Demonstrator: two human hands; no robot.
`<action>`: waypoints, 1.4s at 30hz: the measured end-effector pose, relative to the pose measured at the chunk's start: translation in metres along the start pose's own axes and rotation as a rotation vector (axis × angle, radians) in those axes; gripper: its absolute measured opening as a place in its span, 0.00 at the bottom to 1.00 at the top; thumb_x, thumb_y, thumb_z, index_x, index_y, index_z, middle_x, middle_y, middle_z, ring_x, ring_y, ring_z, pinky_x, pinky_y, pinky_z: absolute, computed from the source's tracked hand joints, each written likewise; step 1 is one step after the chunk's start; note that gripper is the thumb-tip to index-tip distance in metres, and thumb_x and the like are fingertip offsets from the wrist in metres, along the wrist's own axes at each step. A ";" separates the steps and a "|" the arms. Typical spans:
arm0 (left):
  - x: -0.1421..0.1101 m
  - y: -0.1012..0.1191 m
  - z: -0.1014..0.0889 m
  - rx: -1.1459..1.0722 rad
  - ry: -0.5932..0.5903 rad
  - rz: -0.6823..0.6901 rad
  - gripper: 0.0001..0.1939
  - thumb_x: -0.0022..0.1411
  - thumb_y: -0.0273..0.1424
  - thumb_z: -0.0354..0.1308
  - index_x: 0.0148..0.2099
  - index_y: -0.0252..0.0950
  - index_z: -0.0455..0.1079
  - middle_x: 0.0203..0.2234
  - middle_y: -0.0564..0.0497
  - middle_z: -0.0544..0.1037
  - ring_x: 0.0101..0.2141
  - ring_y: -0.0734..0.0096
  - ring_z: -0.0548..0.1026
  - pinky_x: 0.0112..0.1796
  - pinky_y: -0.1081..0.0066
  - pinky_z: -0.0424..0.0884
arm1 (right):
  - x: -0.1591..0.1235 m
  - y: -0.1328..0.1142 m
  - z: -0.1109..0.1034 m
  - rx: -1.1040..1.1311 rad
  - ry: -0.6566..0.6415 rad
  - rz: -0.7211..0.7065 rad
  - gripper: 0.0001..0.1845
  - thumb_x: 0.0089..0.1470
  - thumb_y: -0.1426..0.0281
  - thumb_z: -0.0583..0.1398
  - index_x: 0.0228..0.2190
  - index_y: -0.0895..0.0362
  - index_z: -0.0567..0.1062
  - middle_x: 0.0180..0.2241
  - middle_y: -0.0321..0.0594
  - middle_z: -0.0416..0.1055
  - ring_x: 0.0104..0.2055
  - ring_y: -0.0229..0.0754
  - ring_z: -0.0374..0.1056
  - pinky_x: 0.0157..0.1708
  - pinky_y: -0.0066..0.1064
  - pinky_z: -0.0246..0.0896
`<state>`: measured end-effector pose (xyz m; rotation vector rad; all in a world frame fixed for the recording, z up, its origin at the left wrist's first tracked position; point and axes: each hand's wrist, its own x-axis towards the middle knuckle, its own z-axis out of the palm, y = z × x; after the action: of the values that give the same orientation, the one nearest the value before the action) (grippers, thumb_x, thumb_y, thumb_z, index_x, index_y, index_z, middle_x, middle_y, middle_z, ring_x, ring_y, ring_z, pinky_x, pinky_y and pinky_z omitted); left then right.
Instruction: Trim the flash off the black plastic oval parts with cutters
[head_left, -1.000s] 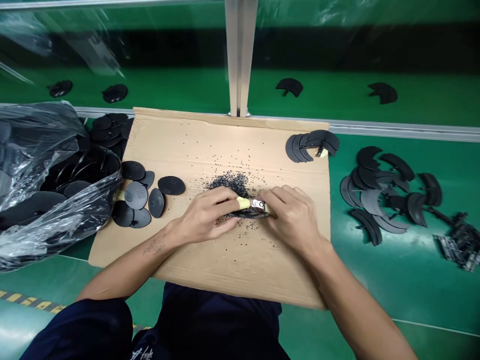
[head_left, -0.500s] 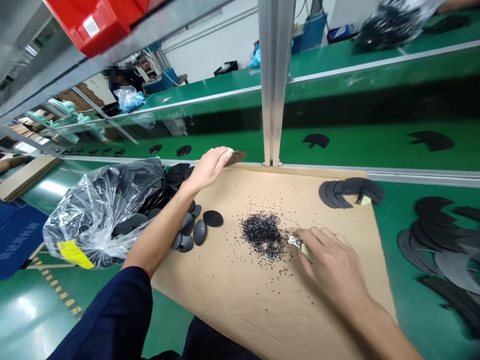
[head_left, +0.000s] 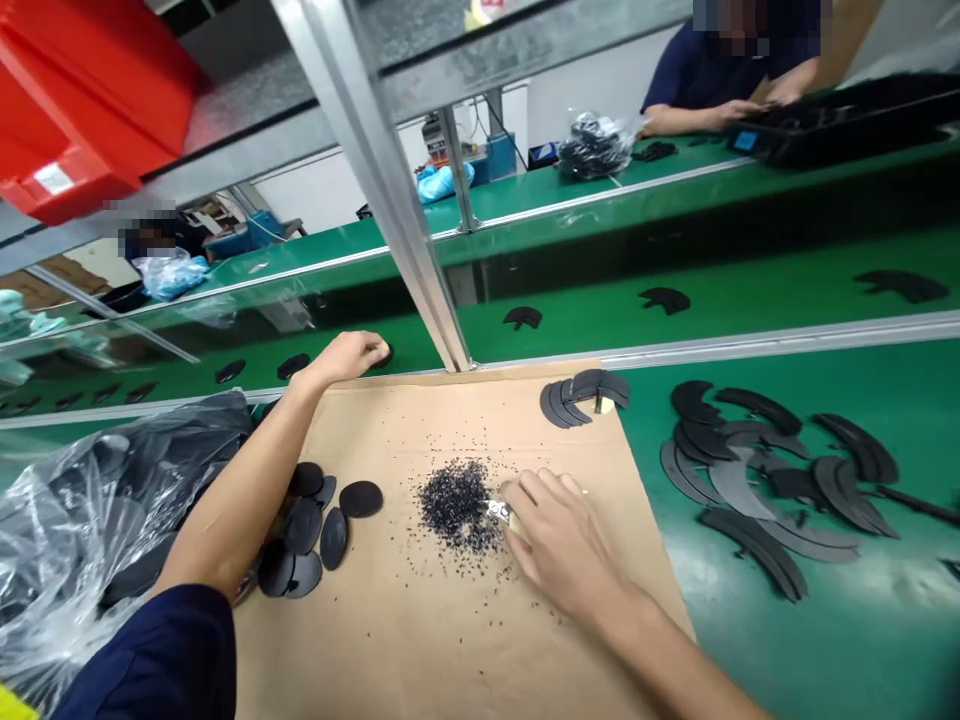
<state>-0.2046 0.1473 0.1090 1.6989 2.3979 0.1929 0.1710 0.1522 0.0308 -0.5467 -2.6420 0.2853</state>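
Observation:
My left hand reaches over the far edge of the cardboard, its fingers closed on a black oval disc at the green belt. Most of that disc is hidden by the fingers. My right hand is wrapped round a small silver-headed hand tool; its exact kind is hidden by the palm. The tool's tip is at the right side of a heap of tiny black bits. Several loose black oval discs lie left of the heap, beside my left forearm.
Brown cardboard covers the bench. A clear bag of discs is at left. Curved black pieces sit at the cardboard's far right corner, more on the green bench. A metal post rises ahead; a person works across the belt.
My left hand has lowered the disc from above the cardboard's far edge to the belt. My right hand keeps hold of the tool beside the heap. The view has swung right.

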 end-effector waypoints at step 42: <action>-0.190 -0.001 0.071 0.189 0.038 0.183 0.13 0.62 0.28 0.61 0.50 0.35 0.71 0.45 0.43 0.76 0.45 0.58 0.75 0.47 0.61 0.73 | 0.015 -0.010 0.006 0.671 0.145 0.225 0.06 0.60 0.66 0.60 0.32 0.54 0.71 0.31 0.38 0.74 0.32 0.42 0.70 0.35 0.34 0.64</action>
<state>-0.1277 -0.0326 0.0555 2.0173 2.3512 0.0252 0.1522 0.1488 0.0336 -0.5946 -2.1546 1.0983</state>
